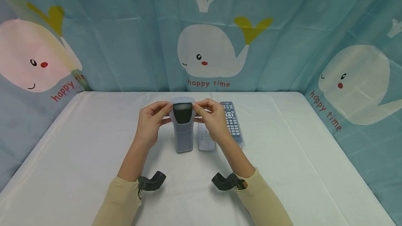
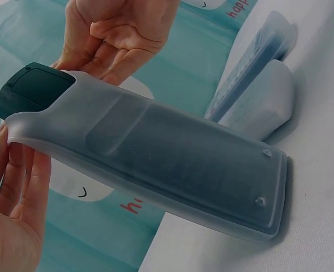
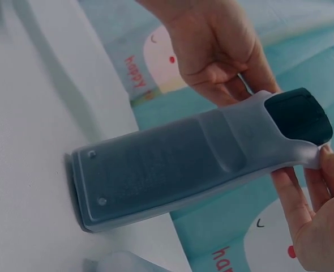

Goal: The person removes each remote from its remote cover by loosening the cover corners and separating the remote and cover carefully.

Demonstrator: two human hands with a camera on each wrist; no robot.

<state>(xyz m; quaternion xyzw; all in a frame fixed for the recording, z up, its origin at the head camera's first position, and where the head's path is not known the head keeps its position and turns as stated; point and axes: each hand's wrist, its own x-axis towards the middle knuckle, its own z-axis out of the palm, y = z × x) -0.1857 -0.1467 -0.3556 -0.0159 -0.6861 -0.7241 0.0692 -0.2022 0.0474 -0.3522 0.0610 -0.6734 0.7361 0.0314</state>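
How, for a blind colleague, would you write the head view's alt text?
Left hand and right hand pinch the top of a translucent sleeve around a dark device, at a white table. Two remotes lie to its right; behind hangs a whale-print cloth.

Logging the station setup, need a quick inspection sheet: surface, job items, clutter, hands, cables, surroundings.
Surface: white table covering, lightly creased.
Job items: dark handheld device in a translucent sleeve, stood on end; dark upper end exposed at the sleeve's opening, lower end apparently on the surface.
Clutter: pale remote and blue-grey remote lying to the right, both partly hidden in the head view.
Left hand: pinches the sleeve's left edge near the opening.
Right hand: pinches the right edge, opposite.
Cables: nothing seen.
Surroundings: teal curtain with whale prints and "happy time" lettering; black bracket at the left wrist, another at the right.
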